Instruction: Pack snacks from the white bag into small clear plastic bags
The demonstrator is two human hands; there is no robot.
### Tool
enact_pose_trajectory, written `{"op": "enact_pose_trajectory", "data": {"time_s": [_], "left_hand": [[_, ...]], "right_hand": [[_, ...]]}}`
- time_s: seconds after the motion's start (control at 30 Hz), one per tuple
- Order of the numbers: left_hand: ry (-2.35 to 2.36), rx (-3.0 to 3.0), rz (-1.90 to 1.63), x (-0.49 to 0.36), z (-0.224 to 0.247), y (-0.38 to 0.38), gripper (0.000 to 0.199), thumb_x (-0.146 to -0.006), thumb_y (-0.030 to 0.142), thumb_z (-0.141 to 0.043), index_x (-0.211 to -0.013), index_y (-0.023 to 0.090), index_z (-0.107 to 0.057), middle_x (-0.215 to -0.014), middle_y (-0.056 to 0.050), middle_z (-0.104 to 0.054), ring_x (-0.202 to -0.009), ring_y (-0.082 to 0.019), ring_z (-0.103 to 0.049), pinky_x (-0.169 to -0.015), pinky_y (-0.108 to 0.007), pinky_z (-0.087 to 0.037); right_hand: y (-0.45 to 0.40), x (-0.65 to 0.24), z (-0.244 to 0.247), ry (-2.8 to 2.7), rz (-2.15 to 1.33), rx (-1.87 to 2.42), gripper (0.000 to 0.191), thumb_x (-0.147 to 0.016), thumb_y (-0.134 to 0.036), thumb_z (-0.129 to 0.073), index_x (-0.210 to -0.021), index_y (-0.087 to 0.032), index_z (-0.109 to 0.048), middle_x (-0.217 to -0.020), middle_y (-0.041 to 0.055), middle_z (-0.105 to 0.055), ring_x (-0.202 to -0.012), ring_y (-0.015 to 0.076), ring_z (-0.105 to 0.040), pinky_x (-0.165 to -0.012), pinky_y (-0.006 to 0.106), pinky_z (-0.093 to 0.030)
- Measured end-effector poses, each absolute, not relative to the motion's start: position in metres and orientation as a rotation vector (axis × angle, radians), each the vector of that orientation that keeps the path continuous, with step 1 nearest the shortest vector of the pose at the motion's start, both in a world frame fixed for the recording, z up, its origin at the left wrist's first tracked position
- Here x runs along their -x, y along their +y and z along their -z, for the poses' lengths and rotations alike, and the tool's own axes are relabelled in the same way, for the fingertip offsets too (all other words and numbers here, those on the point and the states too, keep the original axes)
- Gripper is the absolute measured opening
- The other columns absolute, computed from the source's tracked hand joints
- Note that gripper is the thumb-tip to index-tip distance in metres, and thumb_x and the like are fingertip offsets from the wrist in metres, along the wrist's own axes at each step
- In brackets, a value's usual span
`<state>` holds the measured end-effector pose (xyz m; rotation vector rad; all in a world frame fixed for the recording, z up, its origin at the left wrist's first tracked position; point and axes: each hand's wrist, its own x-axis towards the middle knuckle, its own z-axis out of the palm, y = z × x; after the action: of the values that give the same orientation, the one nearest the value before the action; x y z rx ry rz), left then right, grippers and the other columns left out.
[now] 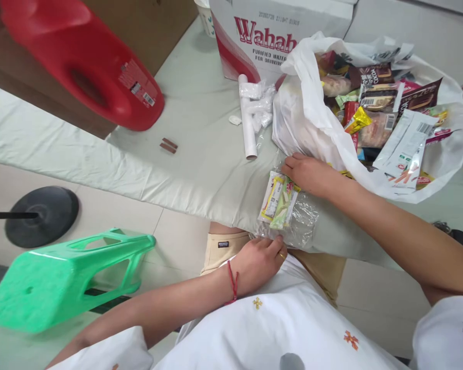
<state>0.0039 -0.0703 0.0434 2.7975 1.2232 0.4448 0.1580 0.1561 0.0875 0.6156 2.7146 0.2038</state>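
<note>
A clear plastic bag [305,218] lies flat at the table's front edge, with small wrapped snacks on its left part. One snack packet [272,199] is yellow and white, and beside it is a green one [282,208]. My left hand [260,264], with a red string bracelet and a ring, has its fingers closed on the bag's near edge. At the far edge of the bag, my right hand [306,174] is closed with curled fingertips on the plastic. Parts of both hands' fingertips are hidden.
A white carrier bag [297,118] full of packaged snacks stands right, before a Wahaha water carton [254,46]. A white roll [247,118] with crumpled plastic lies beside it. Two brown strips [168,145] and a red jug [100,77] are left. A green stool [38,288] is on the floor.
</note>
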Motion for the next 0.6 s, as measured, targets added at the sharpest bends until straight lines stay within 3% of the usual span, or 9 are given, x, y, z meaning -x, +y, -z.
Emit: {"op": "enact_pose_trajectory", "data": {"time_s": [0.13, 0.23, 0.3, 0.37, 0.47, 0.6], "left_hand": [[1.212, -2.729, -0.997, -0.003, -0.062, -0.070, 0.013, -0.098, 0.024, -0.067, -0.090, 0.015, -0.069, -0.095, -0.005, -0.077, -0.064, -0.011, -0.059, -0.052, -0.029, -0.041], [1.335, -2.719, -1.203, -0.008, -0.074, -0.054, 0.006, -0.093, 0.023, -0.073, -0.093, 0.018, -0.072, -0.106, -0.004, -0.080, -0.089, -0.016, -0.068, -0.074, -0.032, -0.052], [1.378, -2.801, -1.101, -0.015, -0.070, -0.037, 0.012, -0.096, 0.022, -0.068, -0.106, 0.020, -0.075, -0.130, -0.003, -0.077, -0.123, -0.020, -0.065, -0.107, -0.039, -0.049], [1.342, -2.920, -0.851, -0.022, -0.056, -0.020, 0.021, -0.101, 0.020, -0.062, -0.117, 0.021, -0.074, -0.144, -0.004, -0.070, -0.143, -0.021, -0.054, -0.129, -0.048, -0.031], [1.299, -2.960, -0.544, -0.025, -0.030, -0.005, 0.022, -0.102, 0.016, -0.057, -0.112, 0.019, -0.077, -0.137, -0.008, -0.073, -0.147, -0.026, -0.052, -0.134, -0.063, -0.016], [1.329, -2.898, -0.522, -0.021, -0.013, -0.003, 0.020, -0.102, 0.015, -0.058, -0.103, 0.020, -0.078, -0.133, -0.009, -0.073, -0.145, -0.032, -0.055, -0.127, -0.080, -0.016]], "right_hand": [[0.154, -0.158, -0.084, 2.738, -0.193, -0.630, 0.028, -0.103, -0.011, -0.045, -0.116, -0.011, -0.070, -0.110, 0.0155, -0.069, -0.107, 0.0284, -0.061, -0.079, 0.035, -0.040], [0.152, -0.156, -0.083, 2.738, -0.181, -0.668, 0.030, -0.105, -0.012, -0.044, -0.119, -0.011, -0.070, -0.111, 0.0156, -0.069, -0.108, 0.0284, -0.061, -0.078, 0.034, -0.040], [0.151, -0.155, -0.083, 2.737, -0.165, -0.694, 0.030, -0.105, -0.012, -0.043, -0.120, -0.011, -0.069, -0.112, 0.0162, -0.069, -0.109, 0.0288, -0.061, -0.077, 0.034, -0.040], [0.151, -0.155, -0.082, 2.741, -0.143, -0.721, 0.029, -0.104, -0.012, -0.044, -0.120, -0.011, -0.069, -0.112, 0.0168, -0.070, -0.110, 0.0293, -0.060, -0.077, 0.034, -0.040], [0.153, -0.158, -0.081, 2.773, -0.125, -0.780, 0.028, -0.103, -0.011, -0.044, -0.117, -0.010, -0.069, -0.111, 0.0174, -0.069, -0.109, 0.0297, -0.060, -0.079, 0.035, -0.040], [0.150, -0.168, -0.082, 2.907, 0.010, -0.973, 0.025, -0.099, -0.007, -0.045, -0.111, -0.012, -0.067, -0.107, 0.0151, -0.070, -0.099, 0.0268, -0.062, -0.077, 0.033, -0.040]]}}
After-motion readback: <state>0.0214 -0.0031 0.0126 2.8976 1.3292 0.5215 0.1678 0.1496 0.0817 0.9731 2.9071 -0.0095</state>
